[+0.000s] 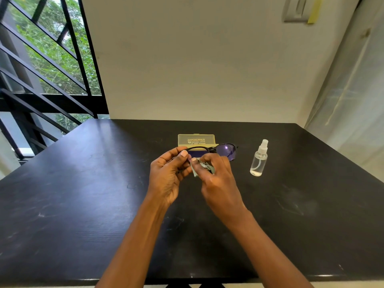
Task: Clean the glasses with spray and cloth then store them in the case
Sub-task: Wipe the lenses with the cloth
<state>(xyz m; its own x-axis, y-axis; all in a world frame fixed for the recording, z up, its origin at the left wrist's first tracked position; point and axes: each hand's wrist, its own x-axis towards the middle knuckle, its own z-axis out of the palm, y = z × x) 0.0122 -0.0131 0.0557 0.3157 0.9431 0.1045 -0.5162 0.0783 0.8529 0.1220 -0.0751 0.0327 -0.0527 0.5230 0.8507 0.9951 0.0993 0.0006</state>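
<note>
Two stages of the task appear to be under way or behind: the spraying is judged done or not needed for now, since the spray bottle [259, 158] stands upright and untouched toward the right edge of the black table [83, 194], and wiping is in hand. The glasses [212, 150] are held above the table's middle, near its far edge; their frame is pinched at one end by the curled fingers and thumb of the left hand [168, 173], while a grey-green cloth [200, 166] is bunched in the closed fingers of the right hand [218, 179] and pressed against one lens. The other purple-tinted lens [227, 150] is left uncovered. Storing remains to be done: the yellowish case [196, 139] lies open behind the glasses, and its inside is mostly hidden, so its contents cannot be told. A little clear liquid is seen in the bottle.
</note>
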